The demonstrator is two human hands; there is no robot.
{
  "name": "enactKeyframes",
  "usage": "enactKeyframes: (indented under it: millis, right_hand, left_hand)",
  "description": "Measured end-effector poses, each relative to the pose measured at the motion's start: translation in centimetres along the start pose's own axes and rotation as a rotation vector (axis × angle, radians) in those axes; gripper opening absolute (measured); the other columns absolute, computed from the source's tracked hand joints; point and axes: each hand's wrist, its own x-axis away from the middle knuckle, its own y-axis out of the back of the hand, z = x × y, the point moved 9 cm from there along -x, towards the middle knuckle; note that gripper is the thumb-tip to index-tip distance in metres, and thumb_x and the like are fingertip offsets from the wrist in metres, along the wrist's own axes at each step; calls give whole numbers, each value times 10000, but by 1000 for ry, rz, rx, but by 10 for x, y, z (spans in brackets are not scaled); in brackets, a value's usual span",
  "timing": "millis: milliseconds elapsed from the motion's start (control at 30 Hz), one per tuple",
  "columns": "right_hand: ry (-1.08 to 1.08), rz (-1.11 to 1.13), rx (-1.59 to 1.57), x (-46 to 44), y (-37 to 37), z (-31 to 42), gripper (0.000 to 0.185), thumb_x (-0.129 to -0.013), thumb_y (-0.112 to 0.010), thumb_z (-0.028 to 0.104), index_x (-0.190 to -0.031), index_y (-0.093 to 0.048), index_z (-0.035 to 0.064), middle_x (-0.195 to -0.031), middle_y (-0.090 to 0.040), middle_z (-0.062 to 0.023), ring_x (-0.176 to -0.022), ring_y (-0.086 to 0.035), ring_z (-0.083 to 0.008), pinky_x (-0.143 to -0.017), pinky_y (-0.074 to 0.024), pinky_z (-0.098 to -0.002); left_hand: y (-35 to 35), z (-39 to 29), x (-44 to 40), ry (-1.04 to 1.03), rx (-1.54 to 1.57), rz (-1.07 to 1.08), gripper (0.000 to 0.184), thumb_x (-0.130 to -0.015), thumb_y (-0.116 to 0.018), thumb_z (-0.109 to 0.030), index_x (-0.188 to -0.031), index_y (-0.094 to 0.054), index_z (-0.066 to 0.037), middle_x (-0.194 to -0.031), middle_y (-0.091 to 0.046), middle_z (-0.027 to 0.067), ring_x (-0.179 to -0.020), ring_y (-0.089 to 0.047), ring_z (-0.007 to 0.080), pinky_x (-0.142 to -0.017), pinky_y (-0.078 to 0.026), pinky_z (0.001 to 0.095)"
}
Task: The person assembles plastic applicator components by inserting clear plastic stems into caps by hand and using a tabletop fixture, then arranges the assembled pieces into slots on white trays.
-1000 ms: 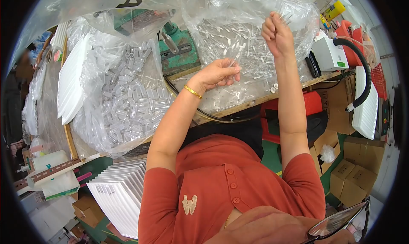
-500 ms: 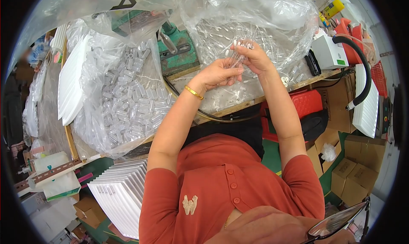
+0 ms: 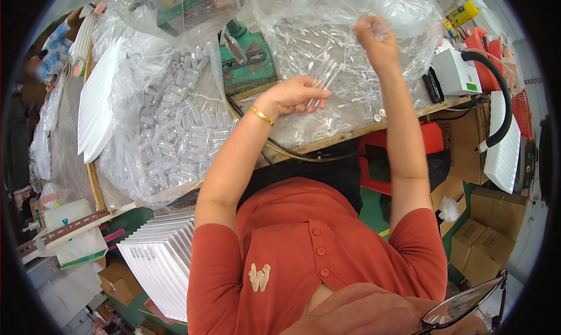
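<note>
My left hand [image 3: 299,95], with a gold bangle at the wrist, is closed round a few thin clear sticks with white oval tips [image 3: 328,72]. The tips point up and away from me. Over the far part of a spread of similar white-tipped sticks [image 3: 310,38] on clear plastic film, my right hand [image 3: 377,37] is raised with curled fingers. It is slightly blurred, and what it holds, if anything, cannot be made out. To the left of my left hand lies a heap of short clear plastic tubes [image 3: 181,130] in a plastic bag.
A green metal press [image 3: 248,66] stands between the two heaps. White corrugated sheets [image 3: 102,101] lean at the left. At the right are a white box device [image 3: 456,72] with a black hose [image 3: 505,101] and a red stool [image 3: 429,139]. Cardboard boxes [image 3: 485,241] sit on the floor.
My right hand has left my left hand and moved up and to the right, over the spread of sticks. My left hand stays nearly in place, still holding sticks.
</note>
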Motion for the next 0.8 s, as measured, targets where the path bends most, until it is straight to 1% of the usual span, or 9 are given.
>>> enactKeyframes:
  millis: [67,200,300,400,500,567,600,700,800]
  right_hand:
    - [17,436,775,20,-57,25,365,-669,-720,167,-976,-546,74,-764,-576,-1,-668,-561,-166,-607,-454,-291]
    - [115,936,1446,56,-104,1,492,-590,-706,120,-1046,-523,111,-882,-609,-100,-768,-597,-249,-632,-471,-348]
    - [301,769,1500,52,-94,-13,398,-581,-699,132,-944,-551,67,-759,-596,-83,-682,-603,-274,-599,-472,-369]
    - [239,660,1585,50,-85,-27,257,-597,-663,109,-834,-577,59,-743,-574,-80,-725,-587,-272,-607,-478,-356]
    - [237,519,1625,46,-73,-17,127,-648,-621,126,-751,-601,54,-761,-570,-72,-777,-559,-251,-653,-470,-349]
    - [288,523,1684,45,-68,-17,97,-659,-608,128,-727,-604,59,-755,-571,-68,-800,-544,-244,-678,-461,-349]
    - [344,528,1742,43,-68,-18,75,-669,-596,131,-703,-606,65,-749,-572,-65,-823,-530,-237,-703,-453,-349]
    - [423,598,1769,45,-77,-32,101,-637,-620,132,-724,-617,79,-722,-588,-78,-761,-556,-223,-737,-437,-360]
    - [385,639,1742,45,-86,-47,167,-590,-643,105,-746,-594,68,-715,-594,-103,-755,-561,-263,-729,-441,-342]
  left_hand:
    - [7,-4,2,76,-112,-13,167,-785,-630,-213,-766,-571,-58,-646,-569,15,-458,-460,38,-338,-262,151]
    - [13,-9,0,164,-327,43,173,-713,-694,-178,-791,-580,-73,-623,-560,-10,-445,-460,24,-340,-275,142]
    - [17,-7,-7,183,-359,133,200,-685,-711,-131,-824,-580,-72,-618,-550,-10,-444,-452,19,-337,-266,140]
    - [27,-7,-11,202,-303,183,240,-671,-716,-85,-863,-574,-57,-616,-540,0,-447,-442,11,-333,-252,140]
    - [20,-12,-3,192,-221,311,272,-733,-670,-141,-940,-540,-19,-746,-574,83,-567,-547,87,-412,-390,156]
    - [22,-49,11,-68,355,95,344,-792,-620,-245,-990,-500,10,-908,-574,153,-658,-583,204,-552,-496,250]
    - [28,-41,6,8,399,72,457,-853,-509,-377,-1052,-424,26,-984,-535,186,-767,-582,306,-665,-515,366]
    - [43,-17,-15,21,417,-249,505,-880,-427,-434,-1077,-418,31,-1009,-530,199,-847,-582,322,-698,-515,399]
    - [46,-26,-34,-169,485,-316,514,-882,-402,-458,-1028,-427,35,-972,-540,180,-805,-571,303,-688,-492,451]
